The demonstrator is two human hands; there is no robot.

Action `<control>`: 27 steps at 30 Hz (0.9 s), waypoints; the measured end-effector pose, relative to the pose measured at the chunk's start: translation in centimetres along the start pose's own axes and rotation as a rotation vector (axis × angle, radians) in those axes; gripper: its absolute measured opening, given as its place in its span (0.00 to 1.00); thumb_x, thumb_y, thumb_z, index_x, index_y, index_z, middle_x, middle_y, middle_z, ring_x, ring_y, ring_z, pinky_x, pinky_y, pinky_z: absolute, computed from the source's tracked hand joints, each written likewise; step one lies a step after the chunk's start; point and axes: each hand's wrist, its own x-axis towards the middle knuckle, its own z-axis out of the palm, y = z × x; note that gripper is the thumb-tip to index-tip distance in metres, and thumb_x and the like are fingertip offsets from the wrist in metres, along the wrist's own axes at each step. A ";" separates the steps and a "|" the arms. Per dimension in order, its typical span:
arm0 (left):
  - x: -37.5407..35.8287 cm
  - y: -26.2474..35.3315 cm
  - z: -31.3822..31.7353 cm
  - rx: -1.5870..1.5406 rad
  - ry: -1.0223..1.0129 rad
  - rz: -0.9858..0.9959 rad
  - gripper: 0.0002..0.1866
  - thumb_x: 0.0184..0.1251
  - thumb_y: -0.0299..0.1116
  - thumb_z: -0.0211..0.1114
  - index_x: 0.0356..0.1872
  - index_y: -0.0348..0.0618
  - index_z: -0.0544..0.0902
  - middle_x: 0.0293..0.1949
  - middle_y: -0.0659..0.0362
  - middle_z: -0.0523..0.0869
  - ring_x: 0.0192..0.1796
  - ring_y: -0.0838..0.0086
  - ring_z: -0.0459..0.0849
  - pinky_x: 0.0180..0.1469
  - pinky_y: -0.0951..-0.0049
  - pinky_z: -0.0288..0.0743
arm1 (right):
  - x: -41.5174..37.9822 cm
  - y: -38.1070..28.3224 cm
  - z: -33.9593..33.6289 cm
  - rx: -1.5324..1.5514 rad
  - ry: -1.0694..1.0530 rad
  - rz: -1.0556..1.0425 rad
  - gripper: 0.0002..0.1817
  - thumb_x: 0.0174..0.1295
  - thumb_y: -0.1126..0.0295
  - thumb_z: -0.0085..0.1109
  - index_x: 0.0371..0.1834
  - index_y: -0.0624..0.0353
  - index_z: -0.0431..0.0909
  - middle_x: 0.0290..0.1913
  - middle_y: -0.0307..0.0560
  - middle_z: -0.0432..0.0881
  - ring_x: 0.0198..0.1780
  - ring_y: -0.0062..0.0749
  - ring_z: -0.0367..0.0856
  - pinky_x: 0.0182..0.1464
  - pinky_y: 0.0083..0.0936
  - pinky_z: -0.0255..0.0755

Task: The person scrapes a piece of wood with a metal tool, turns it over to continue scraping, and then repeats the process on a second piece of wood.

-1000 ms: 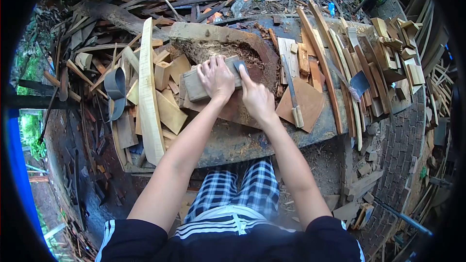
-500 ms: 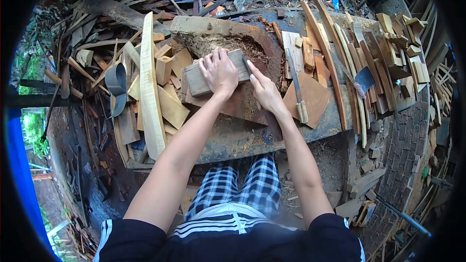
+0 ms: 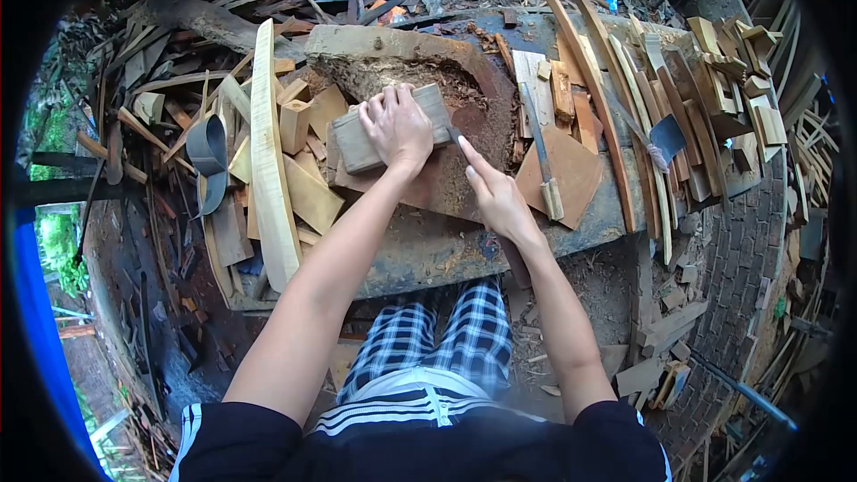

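Observation:
A thick grey-brown wooden block (image 3: 353, 145) lies tilted over a flat brown board (image 3: 420, 195) at the middle of the workbench. My left hand (image 3: 399, 129) presses on top of the block, its fingers curled over the far edge. Just right of the block's end, my right hand (image 3: 500, 196) is wrapped round a dark, long-handled tool (image 3: 515, 261). The tool's dark tip shows by the index finger, near the block's right end; the palm hides its middle. Beyond the block is a hollowed chunk of wood (image 3: 384, 41) with crumbled chips inside.
Left of the block stand a long pale plank (image 3: 270, 161), wood offcuts and a curled grey strip (image 3: 209, 161). To the right lie a saw-like blade with a wooden handle (image 3: 552, 200), a brown board (image 3: 576, 174), long slats (image 3: 600, 107) and stacked wood pieces (image 3: 759, 116).
My right hand and the tool have moved slightly nearer to my body and to the right. The whole view has shifted a little; my left hand still rests on the block.

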 end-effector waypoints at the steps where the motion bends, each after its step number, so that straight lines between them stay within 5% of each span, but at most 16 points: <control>1: -0.5 0.0 0.1 -0.002 -0.012 -0.002 0.11 0.69 0.34 0.55 0.49 0.53 0.81 0.47 0.60 0.82 0.58 0.64 0.77 0.69 0.55 0.58 | 0.1 0.3 0.1 0.000 -0.003 0.012 0.27 0.76 0.60 0.43 0.77 0.35 0.62 0.46 0.70 0.83 0.49 0.66 0.81 0.53 0.51 0.74; 7: 0.2 -0.1 0.1 -0.008 0.024 0.031 0.10 0.70 0.34 0.55 0.48 0.53 0.81 0.48 0.60 0.82 0.58 0.63 0.77 0.70 0.54 0.58 | 1.0 0.4 0.6 -0.185 0.140 -0.164 0.27 0.75 0.60 0.46 0.77 0.34 0.63 0.43 0.72 0.82 0.48 0.67 0.81 0.52 0.55 0.74; 11: -0.2 -0.2 0.4 0.030 0.002 0.014 0.11 0.70 0.35 0.55 0.48 0.51 0.81 0.48 0.59 0.82 0.58 0.62 0.77 0.70 0.53 0.58 | 1.0 -0.9 1.3 -0.203 0.128 0.004 0.26 0.74 0.59 0.46 0.76 0.32 0.64 0.36 0.70 0.84 0.40 0.68 0.84 0.47 0.56 0.77; 15: 0.1 0.1 -0.2 0.005 -0.031 0.000 0.12 0.68 0.34 0.56 0.49 0.47 0.82 0.50 0.58 0.83 0.59 0.62 0.76 0.72 0.53 0.56 | 4.2 -0.6 3.0 -0.401 0.276 -0.099 0.28 0.75 0.59 0.45 0.78 0.32 0.61 0.32 0.66 0.85 0.37 0.66 0.85 0.45 0.55 0.79; 19: 0.4 0.0 -0.1 -0.034 -0.013 -0.008 0.11 0.69 0.34 0.56 0.48 0.48 0.82 0.49 0.58 0.82 0.59 0.63 0.76 0.72 0.53 0.56 | -0.4 -1.4 2.4 -0.538 0.147 0.029 0.27 0.75 0.60 0.47 0.77 0.32 0.63 0.27 0.68 0.82 0.31 0.63 0.84 0.36 0.52 0.78; 24: 0.2 0.0 -0.4 -0.040 -0.021 -0.019 0.10 0.69 0.34 0.56 0.47 0.50 0.82 0.48 0.59 0.82 0.59 0.64 0.76 0.71 0.53 0.56 | 3.8 -1.2 3.2 -0.641 0.336 -0.091 0.30 0.73 0.63 0.50 0.78 0.31 0.61 0.22 0.63 0.82 0.27 0.59 0.84 0.30 0.53 0.77; 27: 0.1 0.1 -0.4 -0.068 -0.015 -0.027 0.10 0.69 0.34 0.56 0.47 0.50 0.82 0.48 0.59 0.82 0.58 0.64 0.76 0.71 0.54 0.57 | 0.9 -1.3 3.1 -0.690 0.267 -0.059 0.29 0.73 0.63 0.50 0.77 0.31 0.62 0.23 0.63 0.82 0.25 0.57 0.84 0.28 0.53 0.76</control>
